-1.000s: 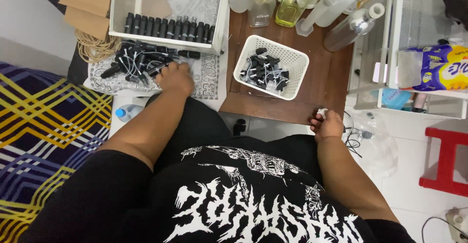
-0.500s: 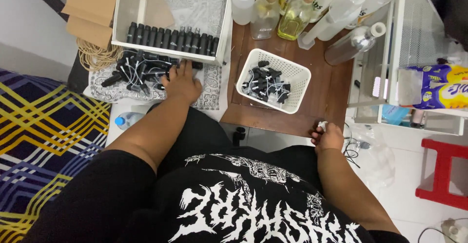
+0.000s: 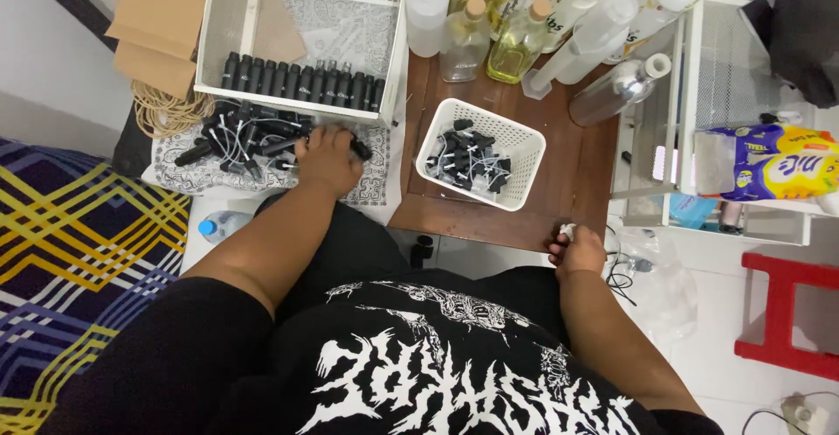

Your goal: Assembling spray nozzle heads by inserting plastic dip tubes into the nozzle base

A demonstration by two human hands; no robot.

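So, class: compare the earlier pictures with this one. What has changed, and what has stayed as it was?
Little has changed. The left hand stays on the pile of small black bottles on the patterned cloth, its place barely shifted. The right hand still pinches a small white piece at the wooden table edge. The white basket has not moved.

L arm stretched fwd, left hand (image 3: pixel 328 157) palm down; right hand (image 3: pixel 577 252) fisted, low.

The dark brown wooden desk (image 3: pixel 577 182) carries a white perforated plastic basket (image 3: pixel 521 148) of small black caps, with clear and yellowish glass and plastic bottles (image 3: pixel 516 37) along its far edge.
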